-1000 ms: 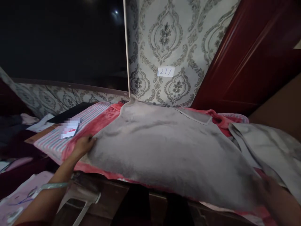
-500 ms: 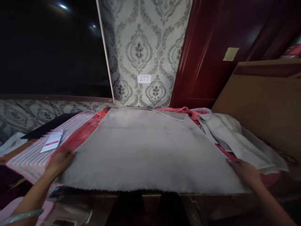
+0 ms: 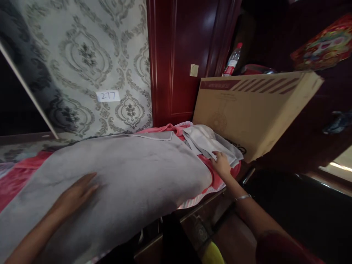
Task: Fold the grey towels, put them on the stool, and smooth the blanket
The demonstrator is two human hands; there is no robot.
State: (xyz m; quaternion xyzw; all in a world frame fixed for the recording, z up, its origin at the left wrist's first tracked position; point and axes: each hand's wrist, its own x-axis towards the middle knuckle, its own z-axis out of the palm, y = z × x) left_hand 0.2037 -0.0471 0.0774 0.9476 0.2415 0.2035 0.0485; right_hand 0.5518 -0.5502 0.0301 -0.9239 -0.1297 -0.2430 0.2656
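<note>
A large grey cloth [image 3: 137, 165] with a plush look is spread across the surface before me, one far corner folded over. My left hand [image 3: 78, 192] is over its left part, fingers stretched out and holding nothing. My right hand [image 3: 220, 165] is at the near edge of a folded pale grey cloth [image 3: 202, 134] on the right, its fingers slightly apart at that edge. Red fabric [image 3: 217, 178] with a striped border shows beneath both cloths, and more red fabric [image 3: 19, 179] lies at the left.
A big cardboard box [image 3: 244, 110] stands at the right behind the folded cloth, with a plastic bottle [image 3: 233, 60] by its top edge. Patterned wallpaper bears a paper label [image 3: 108, 96] reading 277. A dark screen [image 3: 16, 99] is at the left.
The view has swung right. My left hand has left the grey cloth's left edge and is over the cloth. My right hand has moved from its right edge to the folded pale cloth.
</note>
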